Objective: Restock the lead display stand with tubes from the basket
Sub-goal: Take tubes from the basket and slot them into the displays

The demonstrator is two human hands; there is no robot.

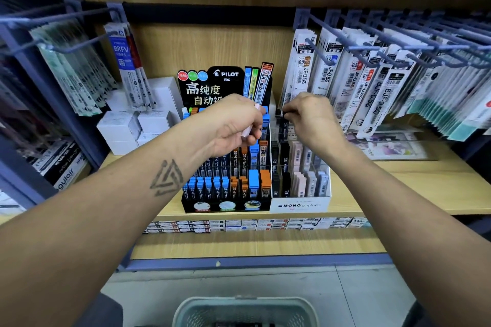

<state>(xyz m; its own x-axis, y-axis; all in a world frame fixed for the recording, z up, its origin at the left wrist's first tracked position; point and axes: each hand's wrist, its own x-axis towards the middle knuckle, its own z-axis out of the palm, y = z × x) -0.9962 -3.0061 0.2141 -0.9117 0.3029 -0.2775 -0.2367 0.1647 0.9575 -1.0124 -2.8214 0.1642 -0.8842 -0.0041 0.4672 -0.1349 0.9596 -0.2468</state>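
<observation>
Holding: left hand (233, 125) has fingers curled round a pale pink lead tube (249, 125), tube tilted, top end poking out by the thumb, lower end out under the fingers
Left hand pos: raised in front of the black PILOT stand (225, 204), covers its middle rows
Right hand (310, 119): fingertips pinch a small dark tube (285, 115) at its top, over the back row of the white MONO stand (300, 206); tube looks upright, lower part blurry
MONO stand: sits just right of PILOT stand, touching side by side, on the wood shelf (398, 188). Front row L to R: black tubes, pink, grey, light blue. Same colour order in the row behind
PILOT stand: blue + orange capped tubes in tiered rows, header card w/ big sample tubes at top right
Basket (244, 310): pale green, bottom centre of view, on the floor below the shelf, between the forearms. Dark items inside, can't tell what
Surroundings: refill packs on pegs (372, 74) to the right, more packs on pegs left, white boxes (138, 125) stacked left of PILOT stand
Left forearm: triangle tattoo (166, 178)
</observation>
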